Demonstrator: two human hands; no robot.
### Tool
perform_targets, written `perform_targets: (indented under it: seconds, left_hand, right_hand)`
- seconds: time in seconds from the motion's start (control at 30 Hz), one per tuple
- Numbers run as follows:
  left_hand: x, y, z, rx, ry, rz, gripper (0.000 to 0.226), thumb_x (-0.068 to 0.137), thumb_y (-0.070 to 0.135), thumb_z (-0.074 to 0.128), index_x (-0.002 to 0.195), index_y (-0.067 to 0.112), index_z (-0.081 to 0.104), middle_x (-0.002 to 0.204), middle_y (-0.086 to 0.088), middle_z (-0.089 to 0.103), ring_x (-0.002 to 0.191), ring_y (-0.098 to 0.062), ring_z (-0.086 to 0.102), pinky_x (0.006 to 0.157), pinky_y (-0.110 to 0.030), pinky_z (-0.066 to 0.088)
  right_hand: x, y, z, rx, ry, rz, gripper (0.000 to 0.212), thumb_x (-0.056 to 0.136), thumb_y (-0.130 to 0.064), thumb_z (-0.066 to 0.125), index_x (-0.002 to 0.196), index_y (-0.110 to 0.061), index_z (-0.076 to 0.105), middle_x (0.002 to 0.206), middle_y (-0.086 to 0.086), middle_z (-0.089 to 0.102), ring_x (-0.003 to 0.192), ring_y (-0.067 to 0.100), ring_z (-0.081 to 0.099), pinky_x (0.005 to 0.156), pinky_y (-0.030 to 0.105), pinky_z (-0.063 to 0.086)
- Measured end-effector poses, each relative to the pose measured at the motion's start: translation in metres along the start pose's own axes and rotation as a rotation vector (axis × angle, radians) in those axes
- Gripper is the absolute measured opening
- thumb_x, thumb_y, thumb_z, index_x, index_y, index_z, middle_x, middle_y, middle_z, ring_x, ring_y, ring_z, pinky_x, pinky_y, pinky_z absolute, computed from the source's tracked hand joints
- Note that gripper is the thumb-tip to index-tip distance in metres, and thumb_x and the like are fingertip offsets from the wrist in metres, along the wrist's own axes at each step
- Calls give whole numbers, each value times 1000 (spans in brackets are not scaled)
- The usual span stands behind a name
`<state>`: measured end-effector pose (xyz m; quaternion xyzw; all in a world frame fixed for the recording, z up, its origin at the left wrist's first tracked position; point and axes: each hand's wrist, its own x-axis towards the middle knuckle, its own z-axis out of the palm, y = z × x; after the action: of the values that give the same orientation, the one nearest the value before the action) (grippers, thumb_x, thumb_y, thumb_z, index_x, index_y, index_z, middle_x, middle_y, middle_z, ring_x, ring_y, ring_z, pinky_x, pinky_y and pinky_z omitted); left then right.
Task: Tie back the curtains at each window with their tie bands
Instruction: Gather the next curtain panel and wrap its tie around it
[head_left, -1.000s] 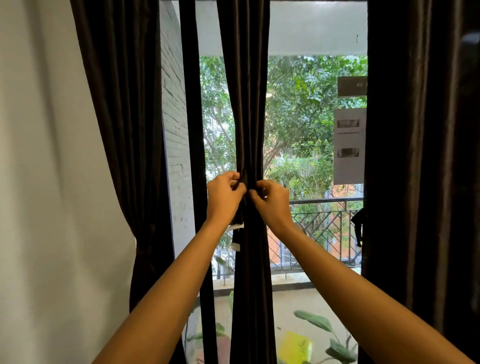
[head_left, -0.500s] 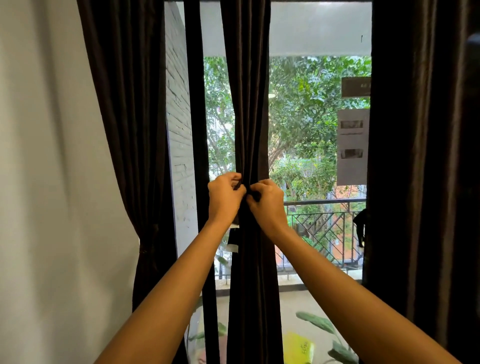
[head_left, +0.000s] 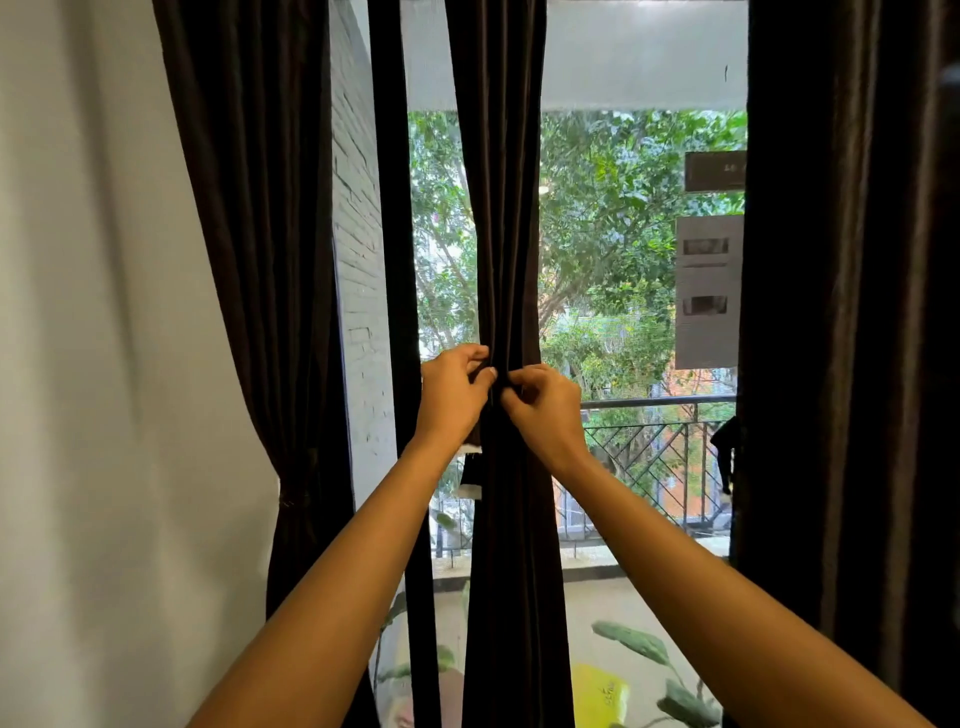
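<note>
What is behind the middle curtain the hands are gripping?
Either side of the middle curtain, trees and a balcony railing show through the window. What lies directly behind its folds is covered. The left hand and right hand cover the spot they pinch.

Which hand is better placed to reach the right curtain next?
Right, likely: the right hand pinches the middle curtain on the side nearer the right curtain; the left hand would cross over.

The curled fingers of the left hand (head_left: 452, 395) and right hand (head_left: 545, 410) hide the spot they pinch on the middle curtain (head_left: 506, 208), so whether a tie band lies there cannot be told; the curtain runs off frame top and bottom, and the print on the papers (head_left: 709, 291) is too small to read.
</note>
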<state>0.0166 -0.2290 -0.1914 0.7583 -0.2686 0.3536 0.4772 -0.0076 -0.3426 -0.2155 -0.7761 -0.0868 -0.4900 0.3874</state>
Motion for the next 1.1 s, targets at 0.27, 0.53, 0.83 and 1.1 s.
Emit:
perform_targets:
  seconds: [0.27, 0.53, 0.83, 1.1]
  left_hand:
    - [-2, -1, 0, -40, 13, -7, 36, 89, 14, 65, 122, 1, 60, 116, -14, 67, 109, -19, 63, 82, -4, 38]
    - [3, -5, 2, -24, 33, -6, 28, 88, 9, 63, 115, 0, 65, 108, -13, 69, 102, -19, 65, 79, 1, 39]
    - [4, -4, 9, -9, 36, -2, 31, 87, 9, 62, 117, 2, 65, 109, -12, 69, 101, -17, 66, 88, -16, 48]
    - [3, -4, 9, -6, 22, 7, 36, 89, 13, 63, 123, 1, 60, 117, -15, 66, 109, -20, 63, 87, -4, 35]
  right_hand:
    - [-2, 3, 2, 24, -26, -9, 18, 84, -7, 62, 96, -1, 73, 89, 3, 61, 61, 8, 53, 58, 7, 37]
    - [-1, 5, 0, -79, -2, -50, 23, 86, -1, 57, 104, 1, 70, 101, 12, 65, 80, 18, 60, 72, 14, 42]
    - [-9, 5, 9, -197, 12, -179, 33, 82, 10, 51, 111, 5, 65, 109, 17, 58, 93, 26, 59, 81, 7, 37]
    - [-8, 6, 12, -133, -33, -151, 32, 86, 7, 52, 117, 4, 63, 115, 18, 58, 97, 27, 58, 76, -8, 26]
